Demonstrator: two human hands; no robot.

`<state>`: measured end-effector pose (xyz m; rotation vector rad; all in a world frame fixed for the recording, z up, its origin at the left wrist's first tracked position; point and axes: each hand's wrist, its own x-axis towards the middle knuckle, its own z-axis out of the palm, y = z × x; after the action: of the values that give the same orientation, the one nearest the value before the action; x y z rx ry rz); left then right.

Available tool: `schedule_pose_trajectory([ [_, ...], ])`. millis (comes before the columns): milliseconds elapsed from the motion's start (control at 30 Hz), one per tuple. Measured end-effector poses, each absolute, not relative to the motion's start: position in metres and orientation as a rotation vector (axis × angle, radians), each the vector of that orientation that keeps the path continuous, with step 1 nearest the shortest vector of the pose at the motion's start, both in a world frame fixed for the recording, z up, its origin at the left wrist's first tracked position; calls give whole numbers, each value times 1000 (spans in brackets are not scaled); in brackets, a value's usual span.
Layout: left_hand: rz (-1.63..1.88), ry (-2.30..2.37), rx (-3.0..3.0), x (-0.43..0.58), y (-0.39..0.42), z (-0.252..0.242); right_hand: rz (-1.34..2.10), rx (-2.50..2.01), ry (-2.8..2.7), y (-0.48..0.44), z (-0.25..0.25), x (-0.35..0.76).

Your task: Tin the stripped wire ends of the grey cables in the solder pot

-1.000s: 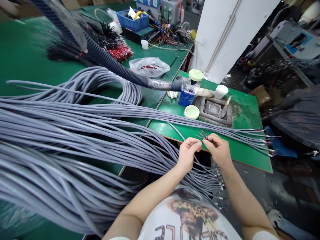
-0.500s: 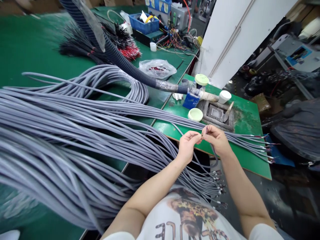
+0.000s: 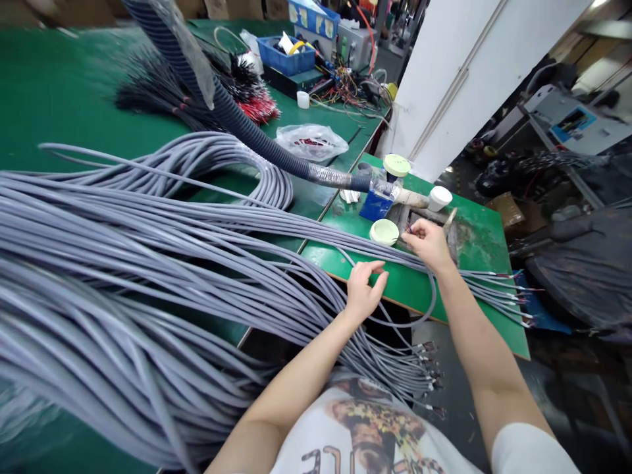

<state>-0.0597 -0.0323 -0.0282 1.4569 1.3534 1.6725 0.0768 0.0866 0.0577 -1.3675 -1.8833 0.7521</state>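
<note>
At centre right of the frame, our right hand (image 3: 428, 245) pinches the end of one grey cable (image 3: 433, 296).

Thin dark wire ends (image 3: 407, 228) poke from our fingertips above the green workboard (image 3: 474, 243), while the cable sags in a slack loop below. Our left hand (image 3: 364, 293) stays half open, narrowly curled, holding nothing visible, beside the heaped grey cables (image 3: 148, 224) filling the frame's left.

cable bundle (image 3: 148, 263) left; wire ends (image 3: 518, 304) right, on workbench (image 3: 395, 284); corrugated hose (image 3: 257, 141) behind
</note>
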Motion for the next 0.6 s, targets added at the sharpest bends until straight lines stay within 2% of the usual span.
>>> schedule_pose_trajectory([
  [167, 1547, 1447, 1973, -55, -33, -50, 413, -1554, -2137, 129, 47, 66],
  [600, 1554, 1458, 2126, -54, -29, -58, 280, -1638, -2273, 142, 31, 49],
])
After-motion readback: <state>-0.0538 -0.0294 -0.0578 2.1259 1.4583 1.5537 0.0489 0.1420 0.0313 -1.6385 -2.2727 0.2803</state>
